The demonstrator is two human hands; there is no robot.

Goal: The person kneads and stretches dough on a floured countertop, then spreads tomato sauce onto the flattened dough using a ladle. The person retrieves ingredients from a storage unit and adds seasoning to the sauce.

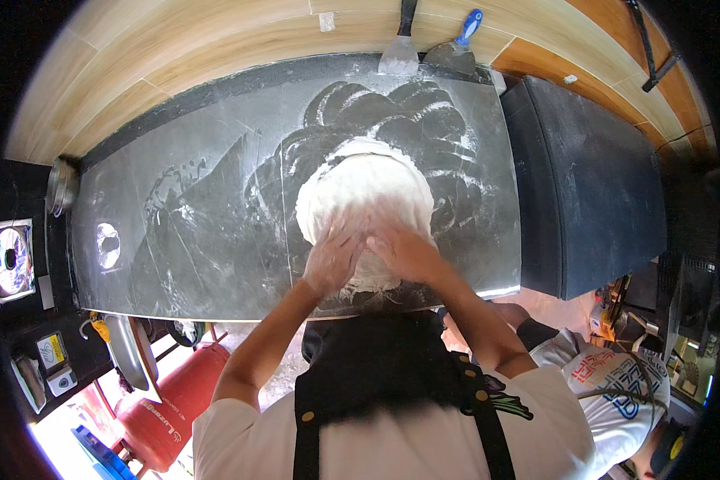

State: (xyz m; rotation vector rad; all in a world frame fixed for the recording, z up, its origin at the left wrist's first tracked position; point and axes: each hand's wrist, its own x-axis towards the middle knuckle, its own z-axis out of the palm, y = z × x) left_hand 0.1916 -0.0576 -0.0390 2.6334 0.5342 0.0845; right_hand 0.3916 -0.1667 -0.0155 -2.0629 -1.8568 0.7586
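Note:
A large white mass of dough (375, 177), rounded and floury, lies on the dark work table (216, 264) in front of me. My left hand (338, 252) rests on its near left part, palm down. Beside it my right hand (399, 249) presses on the near right part, the two thumbs close together. Motion blurs the fingertips of both hands, so their exact contact with the dough is unclear. A flap of dough shows between and below my wrists. White flour streaks the tabletop around the mass, with curved wipe marks beyond it.
At the table's back edge, a black-handled scraper (400, 51) and a blue-handled scraper (456, 51) lean against the wall. A dark cabinet (594, 186) adjoins the right side. Metal bowls (63, 186) sit at the far left. Below left stands a red gas cylinder (171, 408). Another person (606, 384) is behind me, right.

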